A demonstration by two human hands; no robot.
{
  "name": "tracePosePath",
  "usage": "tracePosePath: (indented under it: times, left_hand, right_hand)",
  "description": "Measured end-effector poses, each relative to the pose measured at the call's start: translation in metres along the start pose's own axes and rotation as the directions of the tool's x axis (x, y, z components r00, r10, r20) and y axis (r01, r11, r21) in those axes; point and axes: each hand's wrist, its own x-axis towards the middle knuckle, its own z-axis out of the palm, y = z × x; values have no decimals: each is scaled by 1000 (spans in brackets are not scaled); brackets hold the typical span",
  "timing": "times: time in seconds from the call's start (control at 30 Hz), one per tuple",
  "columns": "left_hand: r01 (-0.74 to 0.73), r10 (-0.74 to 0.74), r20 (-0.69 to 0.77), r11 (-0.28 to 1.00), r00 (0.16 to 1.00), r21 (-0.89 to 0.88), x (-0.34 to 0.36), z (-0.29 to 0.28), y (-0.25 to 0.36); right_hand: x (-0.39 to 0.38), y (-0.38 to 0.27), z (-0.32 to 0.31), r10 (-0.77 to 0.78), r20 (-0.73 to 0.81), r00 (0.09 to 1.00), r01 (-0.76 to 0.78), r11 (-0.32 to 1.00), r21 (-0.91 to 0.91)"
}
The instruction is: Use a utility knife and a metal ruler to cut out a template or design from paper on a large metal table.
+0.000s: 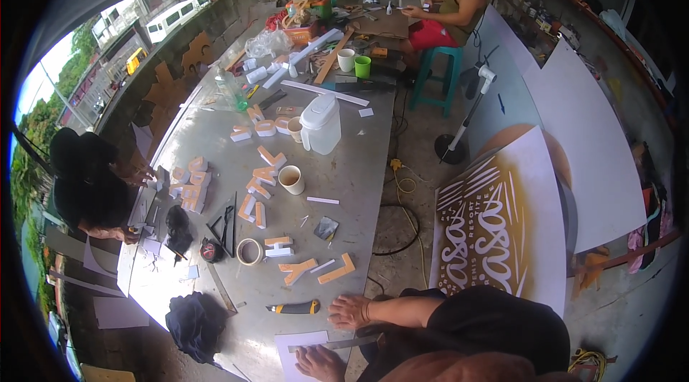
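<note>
The right edge of the grey metal table (352, 166) runs beside the right hand (349, 311); bare metal opens left of the black-and-yellow cutter knife (294, 307), as far as the bundled dark cloth (195, 328). The left hand (321, 364) lies palm down, fingers spread, on a flat white sheet (288, 362) at the near end, beside a long metal ruler (344, 343) crossing it. The right rests palm down, fingers bent; whether it grips anything, I cannot tell

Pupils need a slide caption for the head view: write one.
Left hand on a white sheet by a ruler, right hand near a utility knife.
</note>
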Motion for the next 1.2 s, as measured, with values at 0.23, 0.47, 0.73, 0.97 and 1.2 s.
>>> tracePosePath:
  times: [0.23,0.47,0.73,0.97,1.2]
  left_hand:
    - [72,-74,33,997,997,38,-4,1,-2]
    - [50,-68,219,995,973,84,-4,10,-19]
    - [160,-160,212,987,964,14,-4,1,-15]
    - [109,-112,182,994,977,27,-9,7,-26]
    - [132,-130,213,991,968,6,-7,7,-24]
  right_hand:
    - [4,1,5,-21,-19,1000,21,1000,21]
    - [-3,5,5,5,-34,999,-5,1000,-6]
    - [-2,2,6,-44,-87,995,42,999,-28]
    - [5,4,2,-42,-53,998,41,999,-29]
    - [1,3,4,-27,-63,998,26,999,-18]
